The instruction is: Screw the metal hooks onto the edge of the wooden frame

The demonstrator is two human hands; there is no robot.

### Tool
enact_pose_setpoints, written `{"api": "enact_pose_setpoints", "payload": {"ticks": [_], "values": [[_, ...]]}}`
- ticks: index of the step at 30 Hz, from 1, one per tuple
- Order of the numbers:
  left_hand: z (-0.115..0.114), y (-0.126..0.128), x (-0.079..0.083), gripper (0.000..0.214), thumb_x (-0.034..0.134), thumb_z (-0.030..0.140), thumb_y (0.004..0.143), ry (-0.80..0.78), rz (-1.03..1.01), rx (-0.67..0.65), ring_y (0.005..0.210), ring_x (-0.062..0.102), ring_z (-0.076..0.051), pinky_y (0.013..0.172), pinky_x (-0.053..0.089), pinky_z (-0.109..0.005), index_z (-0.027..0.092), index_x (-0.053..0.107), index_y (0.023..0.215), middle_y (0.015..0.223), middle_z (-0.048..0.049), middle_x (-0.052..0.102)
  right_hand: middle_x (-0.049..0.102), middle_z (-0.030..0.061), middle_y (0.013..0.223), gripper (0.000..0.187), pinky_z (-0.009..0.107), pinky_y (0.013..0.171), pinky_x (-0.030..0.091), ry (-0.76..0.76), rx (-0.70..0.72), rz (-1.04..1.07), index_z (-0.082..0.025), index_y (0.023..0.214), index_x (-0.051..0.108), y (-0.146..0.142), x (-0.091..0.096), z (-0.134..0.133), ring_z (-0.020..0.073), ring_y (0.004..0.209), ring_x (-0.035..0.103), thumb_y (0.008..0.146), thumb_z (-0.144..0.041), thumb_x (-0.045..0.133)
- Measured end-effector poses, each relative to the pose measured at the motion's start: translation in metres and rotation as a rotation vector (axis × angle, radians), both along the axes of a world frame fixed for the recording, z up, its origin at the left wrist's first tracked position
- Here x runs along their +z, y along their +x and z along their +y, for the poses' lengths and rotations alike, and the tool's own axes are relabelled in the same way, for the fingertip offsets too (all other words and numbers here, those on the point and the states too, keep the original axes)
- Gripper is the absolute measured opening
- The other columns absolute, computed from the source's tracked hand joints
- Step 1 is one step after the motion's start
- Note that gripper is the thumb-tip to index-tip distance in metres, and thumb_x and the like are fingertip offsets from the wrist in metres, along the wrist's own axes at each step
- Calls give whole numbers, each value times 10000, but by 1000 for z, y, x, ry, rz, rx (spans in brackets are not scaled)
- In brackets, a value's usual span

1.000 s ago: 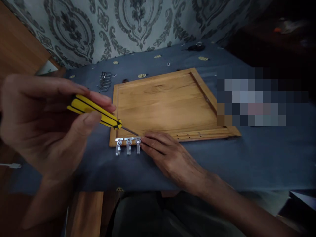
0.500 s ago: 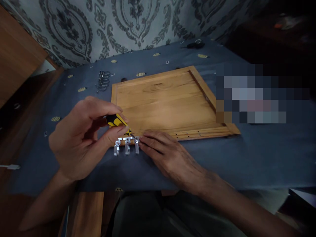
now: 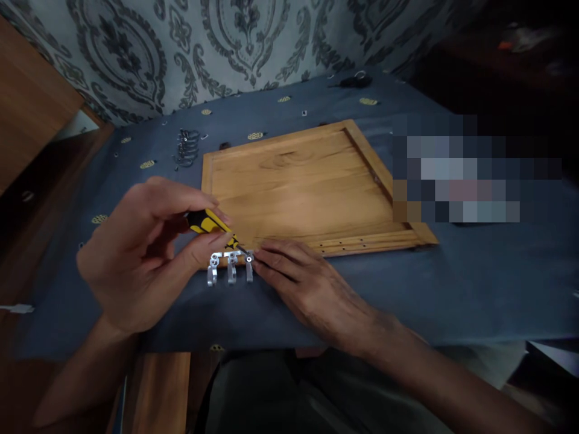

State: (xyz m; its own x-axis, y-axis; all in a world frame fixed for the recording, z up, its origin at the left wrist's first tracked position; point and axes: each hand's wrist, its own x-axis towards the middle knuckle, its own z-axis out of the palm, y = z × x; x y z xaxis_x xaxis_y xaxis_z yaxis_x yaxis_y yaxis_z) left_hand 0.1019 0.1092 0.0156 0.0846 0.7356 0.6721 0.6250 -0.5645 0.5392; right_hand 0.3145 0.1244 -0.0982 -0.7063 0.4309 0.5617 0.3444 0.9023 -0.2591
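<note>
A framed wooden board [image 3: 307, 187] lies flat on a blue cloth [image 3: 452, 289]. Three small metal hooks [image 3: 230, 266] hang off its near left edge. My left hand [image 3: 145, 253] is closed round a yellow and black screwdriver [image 3: 208, 223], whose tip points at the rightmost hook. My right hand [image 3: 303, 283] rests on the cloth with its fingertips pressed against that same hook and the board's edge, fingers held together.
A heap of spare metal hooks [image 3: 186, 147] lies beyond the board's far left corner. A dark tool with a ring [image 3: 355, 79] sits at the far edge near the patterned wall. Small screws dot the cloth. A white cable end [image 3: 15, 308] lies at left.
My left hand has come down and forward from close to the camera, bringing the screwdriver tip to the rightmost hook. My right hand has stayed in place.
</note>
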Motion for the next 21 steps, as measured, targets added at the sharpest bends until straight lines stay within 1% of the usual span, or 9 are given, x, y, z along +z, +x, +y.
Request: {"api": "enact_pose_setpoints", "payload": {"ticks": [1, 3, 7, 11, 16, 19, 21], "values": [[0, 0, -1, 308, 811, 65, 749, 0, -29, 2, 702, 717, -216, 525, 602, -370, 309, 781, 935, 809, 4, 740, 755, 137, 1252, 312, 445, 1092, 553, 12, 4, 15, -86, 1232, 705, 0, 0, 0, 269, 1263, 631, 927, -58, 645], [-1, 1, -1, 325, 814, 75, 735, 7, -77, 5, 704, 718, -222, 535, 610, -390, 328, 785, 937, 818, 5, 740, 746, 140, 1274, 339, 441, 1111, 537, 0, 11, 9, -79, 1249, 693, 1, 0, 0, 268, 1276, 623, 912, -53, 663], [-2, 1, -2, 283, 820, 116, 723, -11, -85, -4, 696, 704, -235, 502, 597, -404, 333, 797, 902, 808, -19, 744, 721, 138, 1332, 448, 457, 1143, 508, -52, 3, -33, -120, 1309, 674, 2, 1, -1, 270, 1323, 599, 871, -35, 702], [-1, 2, -3, 266, 823, 142, 719, -23, -86, 28, 648, 694, -240, 481, 583, -420, 351, 794, 881, 784, -14, 751, 711, 142, 1350, 474, 471, 1146, 506, -71, 18, -62, -143, 1319, 680, 2, 2, -1, 282, 1332, 596, 857, -42, 717], [-1, 3, -1, 234, 842, 119, 667, -52, -118, 30, 636, 712, -252, 484, 577, -421, 294, 787, 814, 752, -26, 754, 707, 152, 1351, 495, 467, 1160, 496, -80, 17, -56, -120, 1319, 677, 3, 2, -1, 284, 1336, 591, 837, -21, 729], [0, 3, 1, 204, 834, 118, 675, -74, -114, 30, 629, 711, -245, 482, 579, -411, 275, 786, 794, 757, -39, 762, 696, 166, 1365, 506, 453, 1176, 483, -77, 30, -60, -89, 1330, 663, 4, 3, -1, 284, 1345, 581, 834, -22, 734], [0, 3, 1, 224, 826, 98, 685, -74, -114, 24, 637, 714, -237, 482, 580, -400, 277, 785, 813, 765, -32, 762, 692, 170, 1370, 502, 461, 1174, 485, -79, 38, -72, -87, 1332, 661, 4, 5, -1, 289, 1344, 580, 838, -50, 744]]}}
